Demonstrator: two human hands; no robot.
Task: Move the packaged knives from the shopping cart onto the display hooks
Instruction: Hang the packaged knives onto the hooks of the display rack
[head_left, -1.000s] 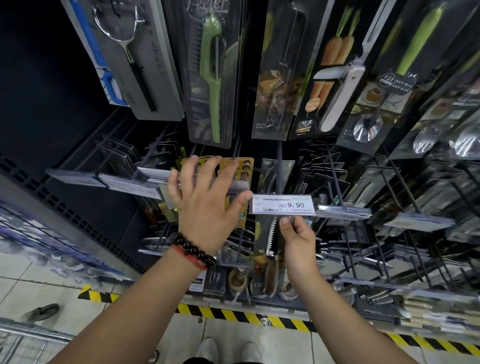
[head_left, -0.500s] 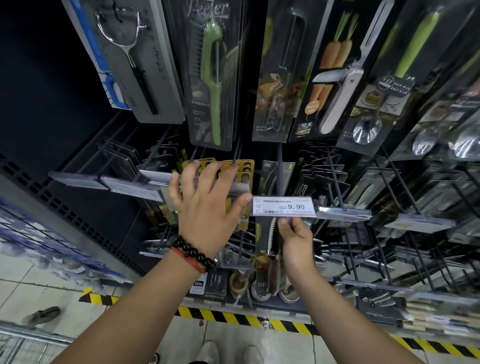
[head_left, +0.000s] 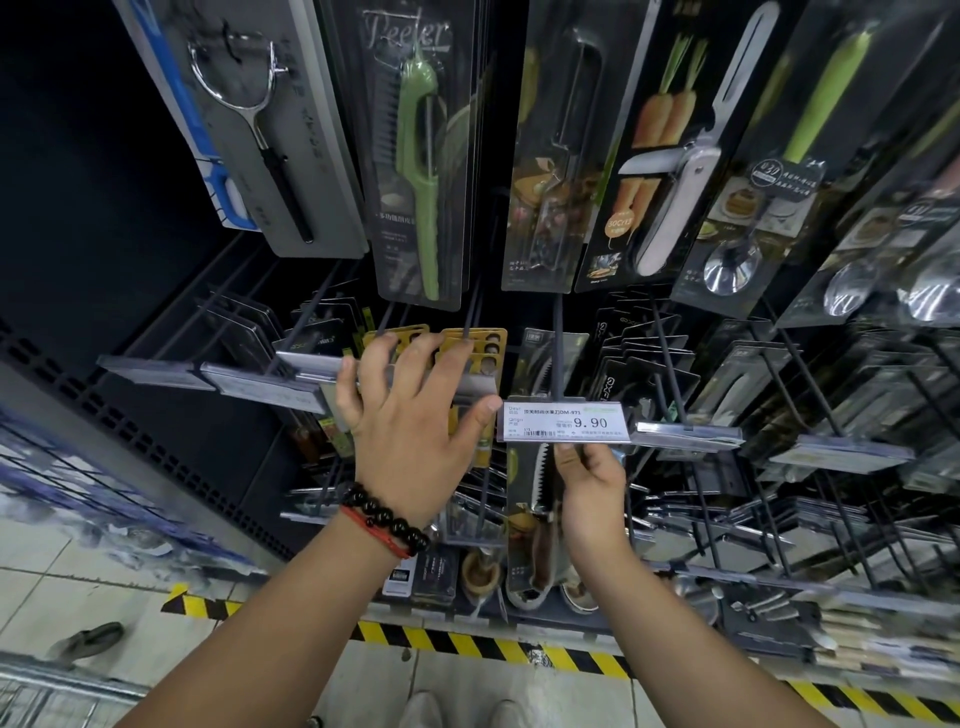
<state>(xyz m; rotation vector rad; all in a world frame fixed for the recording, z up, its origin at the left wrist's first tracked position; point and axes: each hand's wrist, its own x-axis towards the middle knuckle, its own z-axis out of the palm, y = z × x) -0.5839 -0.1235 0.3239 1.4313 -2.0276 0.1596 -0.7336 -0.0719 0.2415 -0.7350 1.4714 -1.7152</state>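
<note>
My right hand (head_left: 587, 493) pinches a packaged serrated knife (head_left: 532, 499) that hangs just below the white 9.90 price tag (head_left: 563, 422) at the tip of a black display hook (head_left: 557, 358). The package's top edge lies behind the tag. My left hand (head_left: 410, 421), with a bead bracelet at the wrist, spreads straight fingers against the neighbouring hook's clear tag holder (head_left: 306, 371) and the yellow-carded packages (head_left: 472, 345) behind it. A corner of the wire shopping cart (head_left: 36, 691) shows at the bottom left.
Peelers, a folding knife and spoons in long packs hang on the upper row, e.g. a green peeler (head_left: 418, 171). Rows of black hooks with clear tag holders fill the right. A yellow-black hazard stripe (head_left: 467, 644) edges the shelf base above the tiled floor.
Both hands stay almost where they were. The camera has drifted slightly, and the knife package under the price tag has barely shifted.
</note>
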